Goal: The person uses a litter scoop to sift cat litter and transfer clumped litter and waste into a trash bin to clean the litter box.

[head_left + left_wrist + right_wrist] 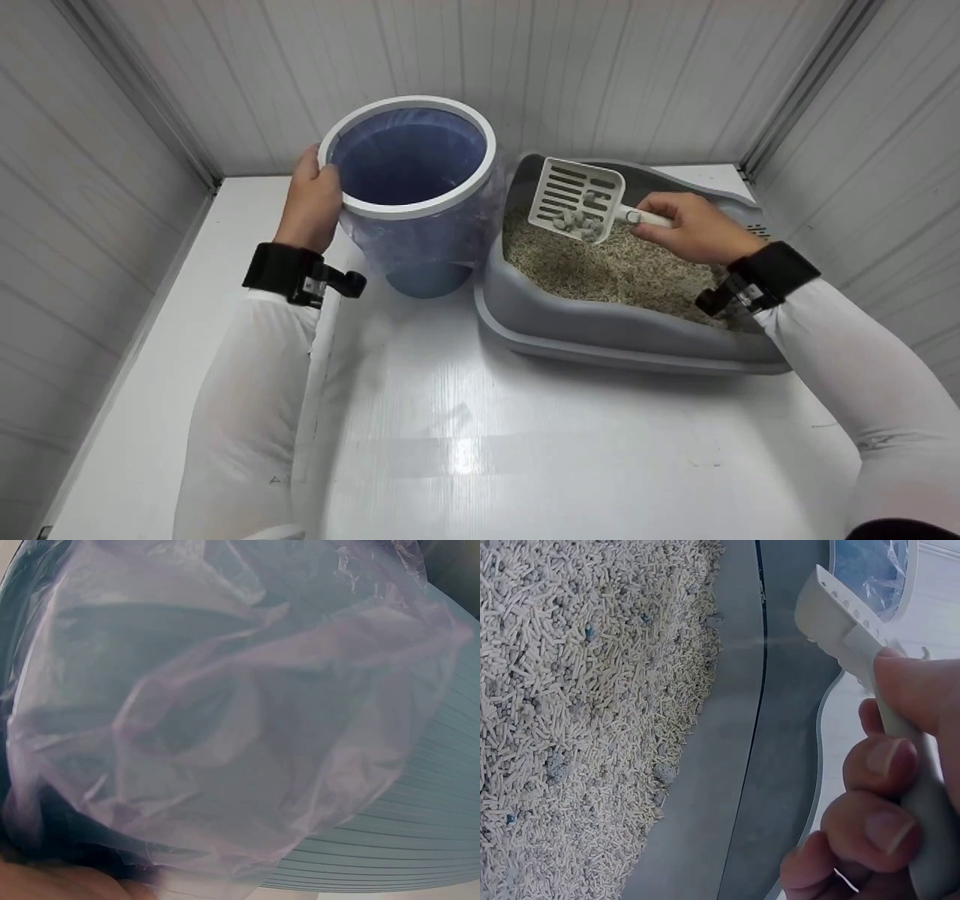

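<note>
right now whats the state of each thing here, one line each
bin: upright, open, lined with a clear bag, nothing visible inside
bag: crinkled, draped over the bin's outside
litter box: flat on the table, part filled with pellets
scoop: raised over the litter, carrying grey clumps
left hand: gripping the bin's rim
right hand: gripping the scoop's handle

bare white-panelled booth [600,67], white table [450,420]: a test rig.

Bin [420,217] touching tray [600,330]; bare foreground
</note>
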